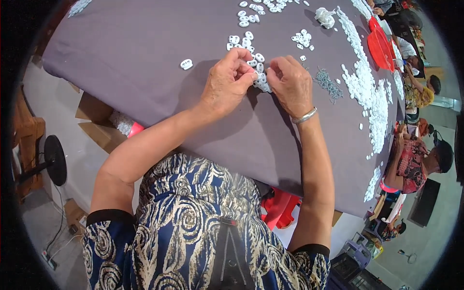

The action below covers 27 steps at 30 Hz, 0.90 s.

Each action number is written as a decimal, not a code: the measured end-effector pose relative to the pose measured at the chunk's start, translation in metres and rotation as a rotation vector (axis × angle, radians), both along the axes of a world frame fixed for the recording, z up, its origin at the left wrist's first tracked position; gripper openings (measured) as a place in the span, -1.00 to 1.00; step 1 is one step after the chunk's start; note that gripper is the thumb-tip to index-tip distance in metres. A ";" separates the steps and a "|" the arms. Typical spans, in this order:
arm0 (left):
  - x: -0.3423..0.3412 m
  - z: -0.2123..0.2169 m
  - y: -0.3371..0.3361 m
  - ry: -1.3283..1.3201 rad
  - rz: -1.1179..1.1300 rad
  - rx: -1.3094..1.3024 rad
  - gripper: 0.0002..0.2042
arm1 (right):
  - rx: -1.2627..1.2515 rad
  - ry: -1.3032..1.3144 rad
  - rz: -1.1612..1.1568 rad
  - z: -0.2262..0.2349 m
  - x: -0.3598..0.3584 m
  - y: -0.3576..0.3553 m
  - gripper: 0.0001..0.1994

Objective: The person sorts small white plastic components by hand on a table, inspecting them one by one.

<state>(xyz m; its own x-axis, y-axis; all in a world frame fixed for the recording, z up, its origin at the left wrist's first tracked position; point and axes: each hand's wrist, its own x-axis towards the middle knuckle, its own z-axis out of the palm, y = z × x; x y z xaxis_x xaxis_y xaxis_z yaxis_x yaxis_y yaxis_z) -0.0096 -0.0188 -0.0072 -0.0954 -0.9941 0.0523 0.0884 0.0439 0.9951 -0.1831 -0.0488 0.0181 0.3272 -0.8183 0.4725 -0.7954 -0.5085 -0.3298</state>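
White pieces [262, 78]: clustered on the worktop [145, 53]
Left hand [228, 81]: fingers curled beside them, grip unclear
Right hand [292, 82]: fingers bent, cannot tell if pinching

The left hand [224, 87] and right hand [292, 84] are positioned close together above the cloth-covered bench [140, 63]. A small white piece [255, 76] is pinched in the left fingertips; the right grip cannot be confirmed. White two-holed pieces [261, 83] are gathered between the hands and beyond them. A grey heap [329, 86] is noted just right of the right hand, white heaps [365, 94] farther right.
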 end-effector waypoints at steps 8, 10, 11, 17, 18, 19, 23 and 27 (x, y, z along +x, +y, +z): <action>0.004 0.001 0.001 0.002 -0.003 0.014 -0.75 | 0.286 0.120 -0.235 0.024 -0.030 0.038 -0.88; 0.003 0.001 0.001 -0.028 -0.018 -0.011 -0.75 | 0.263 0.165 -0.240 0.019 -0.030 0.049 -0.89; 0.002 0.001 0.002 -0.026 -0.023 -0.010 -0.75 | 0.238 0.207 -0.242 0.015 -0.030 0.053 -0.90; 0.001 -0.002 0.002 -0.027 -0.031 -0.009 -0.76 | 0.271 0.014 -0.251 0.010 -0.013 0.051 -0.86; 0.001 -0.004 0.001 -0.026 -0.014 -0.030 -0.77 | 0.305 -0.030 -0.275 0.009 -0.011 0.049 -0.84; 0.001 -0.004 0.001 -0.022 0.002 -0.049 -0.78 | 0.309 -0.028 -0.274 0.009 -0.016 0.047 -0.84; 0.002 -0.003 0.002 -0.048 -0.002 -0.042 -0.78 | 0.371 -0.103 -0.401 0.022 -0.039 0.042 -0.82; 0.002 -0.006 0.001 -0.037 -0.012 -0.079 -0.77 | 0.459 -0.338 -0.190 0.016 -0.042 0.043 -0.92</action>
<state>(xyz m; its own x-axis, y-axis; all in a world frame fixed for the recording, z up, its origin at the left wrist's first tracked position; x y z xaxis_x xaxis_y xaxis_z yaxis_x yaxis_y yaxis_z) -0.0080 -0.0177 -0.0135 -0.1108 -0.9857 0.1267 0.0531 0.1214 0.9912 -0.2248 -0.0055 0.0338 0.0483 -0.9929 0.1089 -0.6714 -0.1130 -0.7324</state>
